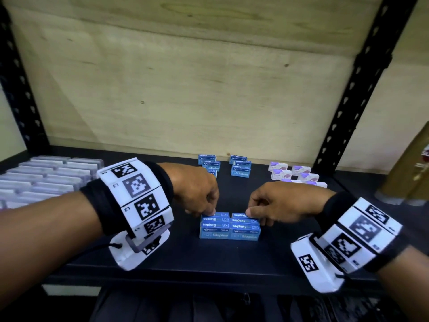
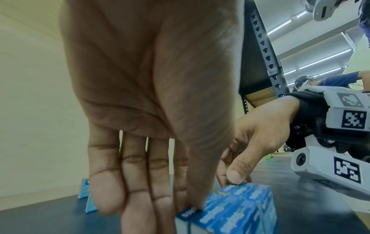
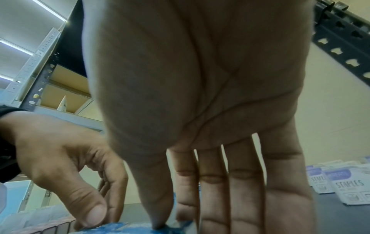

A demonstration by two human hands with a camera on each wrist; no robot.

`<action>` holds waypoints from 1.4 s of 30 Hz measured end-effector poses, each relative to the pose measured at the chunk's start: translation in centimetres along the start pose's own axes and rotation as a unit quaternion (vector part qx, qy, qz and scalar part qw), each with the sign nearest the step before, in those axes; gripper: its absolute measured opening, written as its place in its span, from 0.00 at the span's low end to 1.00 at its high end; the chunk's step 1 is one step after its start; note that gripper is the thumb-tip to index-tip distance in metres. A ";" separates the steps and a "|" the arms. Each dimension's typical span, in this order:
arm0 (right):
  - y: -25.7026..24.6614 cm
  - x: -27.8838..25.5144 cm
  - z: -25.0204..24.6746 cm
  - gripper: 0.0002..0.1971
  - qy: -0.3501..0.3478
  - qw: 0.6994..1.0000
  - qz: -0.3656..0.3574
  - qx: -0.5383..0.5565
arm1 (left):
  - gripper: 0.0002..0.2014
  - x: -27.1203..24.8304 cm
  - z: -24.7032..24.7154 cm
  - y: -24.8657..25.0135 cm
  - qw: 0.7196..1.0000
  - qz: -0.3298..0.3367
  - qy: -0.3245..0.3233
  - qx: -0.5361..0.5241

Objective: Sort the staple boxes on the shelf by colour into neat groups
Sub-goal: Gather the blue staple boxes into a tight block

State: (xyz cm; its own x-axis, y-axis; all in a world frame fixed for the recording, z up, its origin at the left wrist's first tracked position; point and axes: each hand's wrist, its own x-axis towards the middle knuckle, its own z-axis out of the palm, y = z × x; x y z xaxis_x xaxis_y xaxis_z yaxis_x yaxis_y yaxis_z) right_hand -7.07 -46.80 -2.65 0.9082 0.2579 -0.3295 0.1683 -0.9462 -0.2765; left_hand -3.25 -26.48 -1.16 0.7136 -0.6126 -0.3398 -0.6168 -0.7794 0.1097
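Near the front edge of the dark matte shelf board (image 1: 162,259): a tight block of small blue cardboard staple boxes (image 1: 229,227), two columns wide, packed side to side, white "Staples" lettering upward; left hand (image 1: 197,194) lowered over the block's rear left corner, thumb and forefinger tips pinching the rearmost left blue box (image 1: 213,214), other fingers (image 2: 106,182) extended downward behind the block, nearly straight; right hand (image 1: 278,203) lowered over the rear right corner, thumb tip pressed on the top of the rearmost right blue box (image 1: 239,215), forefinger curled at that box's far side, remaining fingers hanging straight toward the shelf; both hands touching the block at once, apart from each other by the gap between the two rear boxes.

Further back, near the pale plywood back panel (image 1: 209,77): two short rows of upright blue staple boxes (image 1: 224,165), standing side by side with a gap between the rows; to their right, well apart from the blue ones, a cluster of white and lilac staple boxes (image 1: 297,174) in two rows, labelled "STAPLES" in the right wrist view.

On the shelf's left part: a group of flat clear plastic cases (image 1: 44,175) laid in rows; contents too blurred to tell.

At the far right, beyond the black perforated steel upright (image 1: 362,89): a brown cardboard item (image 1: 408,168), only partly seen.
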 end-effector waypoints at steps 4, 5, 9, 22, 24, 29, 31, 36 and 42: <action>0.0 0.2 0.0 0.12 0.001 1.000 -0.006 -0.005 | 0.09 0.3 0.0 0.2 1.000 0.001 0.000 0.001; -0.1 0.2 0.0 0.12 0.001 1.000 -0.007 -0.005 | 0.09 0.4 0.0 0.3 1.000 0.002 -0.001 0.003; -0.2 0.2 0.0 0.12 0.000 1.000 -0.005 -0.015 | 0.09 0.5 -0.1 0.4 1.000 0.000 -0.005 0.006; -0.8 0.4 0.1 0.12 0.006 0.999 0.004 -0.051 | 0.09 0.3 0.0 0.0 1.000 0.008 -0.009 -0.006; -0.9 0.4 0.1 0.12 0.003 0.999 0.006 -0.047 | 0.09 0.3 0.0 0.0 1.000 0.006 -0.011 -0.005; -0.8 0.3 0.1 0.11 0.002 1.000 0.008 -0.027 | 0.10 0.2 -0.1 0.2 1.000 0.002 -0.017 0.002; -0.7 0.3 0.1 0.11 0.000 1.000 0.008 -0.024 | 0.10 0.2 -0.1 0.3 1.000 0.003 -0.020 0.003; -0.5 0.5 -0.4 0.13 -0.026 1.000 0.004 -0.002 | 0.12 0.4 -0.5 0.1 0.999 -0.011 -0.034 0.005; 1.2 1.9 -2.6 0.13 0.056 0.994 0.058 -0.068 | 0.13 1.1 -2.3 -1.4 0.995 -0.044 0.042 0.078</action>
State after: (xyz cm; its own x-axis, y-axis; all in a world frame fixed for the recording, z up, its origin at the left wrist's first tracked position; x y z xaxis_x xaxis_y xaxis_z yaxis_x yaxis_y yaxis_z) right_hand -4.12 -47.92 -1.25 0.9605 0.1292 -0.2465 0.1034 -0.9880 -0.1150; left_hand -0.83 -26.34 0.49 0.7878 -0.5572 -0.2625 -0.5906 -0.8044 -0.0648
